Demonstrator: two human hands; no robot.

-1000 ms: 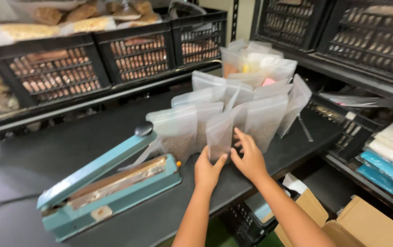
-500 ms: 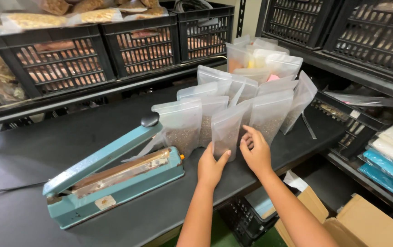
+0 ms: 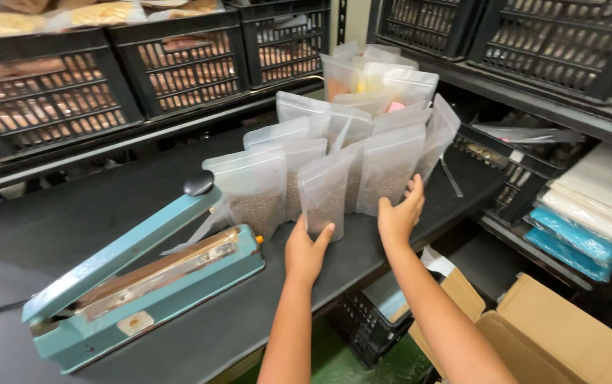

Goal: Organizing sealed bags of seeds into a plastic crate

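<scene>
Several clear standing pouches (image 3: pixel 324 195) of brown grain stood clustered mid-bench, the nearest one at 12 o'clock from the left hand (image 3: pixel 306 252), which lay flat and released against its base. At 2 o'clock the right hand (image 3: pixel 400 217), fingers spread, pressed the neighbouring pouch (image 3: pixel 388 171), gripping nothing. Steadying low likely kept them upright. At 9 o'clock sat the teal heat sealer (image 3: pixel 142 284), arm raised, on the black bench (image 3: pixel 50 227).

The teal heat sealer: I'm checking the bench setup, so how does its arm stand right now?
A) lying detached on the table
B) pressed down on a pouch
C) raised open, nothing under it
C: the teal heat sealer has its arm lifted at an angle with the bar bare, while both hands are at the standing pouches.
</scene>
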